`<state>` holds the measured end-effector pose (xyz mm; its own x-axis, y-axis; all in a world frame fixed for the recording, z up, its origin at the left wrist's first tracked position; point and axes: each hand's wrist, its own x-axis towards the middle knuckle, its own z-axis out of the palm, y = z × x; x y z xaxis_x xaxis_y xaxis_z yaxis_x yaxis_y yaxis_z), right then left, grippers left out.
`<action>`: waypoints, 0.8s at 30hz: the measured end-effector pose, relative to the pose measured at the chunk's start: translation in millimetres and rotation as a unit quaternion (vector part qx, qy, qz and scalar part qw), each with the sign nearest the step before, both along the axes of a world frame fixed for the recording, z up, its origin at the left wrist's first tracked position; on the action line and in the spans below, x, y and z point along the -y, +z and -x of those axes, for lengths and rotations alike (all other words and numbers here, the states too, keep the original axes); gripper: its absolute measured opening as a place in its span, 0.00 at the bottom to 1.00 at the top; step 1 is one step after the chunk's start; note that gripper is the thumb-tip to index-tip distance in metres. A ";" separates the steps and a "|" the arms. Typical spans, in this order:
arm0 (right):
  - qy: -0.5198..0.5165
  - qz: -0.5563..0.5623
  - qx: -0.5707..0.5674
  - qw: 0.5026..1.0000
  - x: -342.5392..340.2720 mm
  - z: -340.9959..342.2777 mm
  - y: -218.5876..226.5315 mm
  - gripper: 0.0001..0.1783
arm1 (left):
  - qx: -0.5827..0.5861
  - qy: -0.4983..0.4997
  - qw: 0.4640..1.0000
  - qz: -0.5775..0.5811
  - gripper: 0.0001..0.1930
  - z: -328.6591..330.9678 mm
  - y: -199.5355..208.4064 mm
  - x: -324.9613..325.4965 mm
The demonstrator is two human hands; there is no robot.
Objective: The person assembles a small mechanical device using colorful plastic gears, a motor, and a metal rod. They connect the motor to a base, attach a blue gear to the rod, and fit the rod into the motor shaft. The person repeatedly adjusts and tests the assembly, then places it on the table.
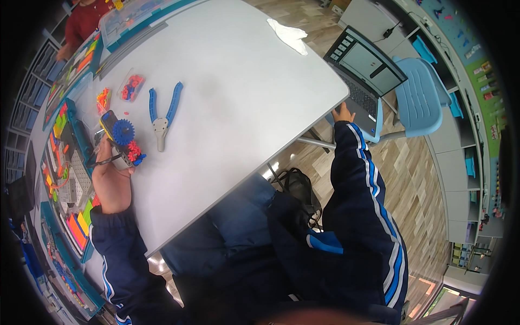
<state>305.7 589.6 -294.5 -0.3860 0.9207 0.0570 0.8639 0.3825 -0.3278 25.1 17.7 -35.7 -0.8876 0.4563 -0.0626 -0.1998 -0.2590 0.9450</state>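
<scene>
My left hand (112, 181) is closed around a small built gear model. The model has a dark body, a blue gear wheel (123, 131) and a red gear (134, 150) on its side. It is held over the left part of the white table (216, 124). To its right lies a plastic pliers-like tool (160, 122) with blue handles and a grey head. My right hand (343, 113) is stretched out past the table's right corner, fingers apart, at the near left edge of an open laptop (357, 95). Its contact with the laptop is hard to make out.
Small clear boxes of red parts (131, 86) and orange parts (103, 99) stand near the model. Teal trays of colourful pieces (73, 187) line the left side. The laptop rests on a light-blue chair; another blue chair (420, 97) stands beyond. A black bag (299, 189) sits below the table.
</scene>
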 end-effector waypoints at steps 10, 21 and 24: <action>0.034 -0.067 -0.073 0.995 -9.4 -10.2 -14.3 0.35 | -0.001 -0.006 1.000 -0.014 0.18 -0.5 -1.1 0.6; -0.028 -0.025 0.047 0.998 -2.2 3.6 -3.5 0.40 | 0.005 0.014 1.000 -0.014 0.17 -4.6 1.6 -1.0; -0.028 -0.013 0.049 0.998 0.8 3.3 -0.6 0.40 | -0.006 0.005 1.000 -0.001 0.18 -3.1 1.6 -0.3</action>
<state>302.3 588.8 -295.1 -0.3395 0.9395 0.0453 0.9113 0.3405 -0.2317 28.2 18.0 -34.0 -0.8931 0.4468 -0.0523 -0.1865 -0.2620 0.9469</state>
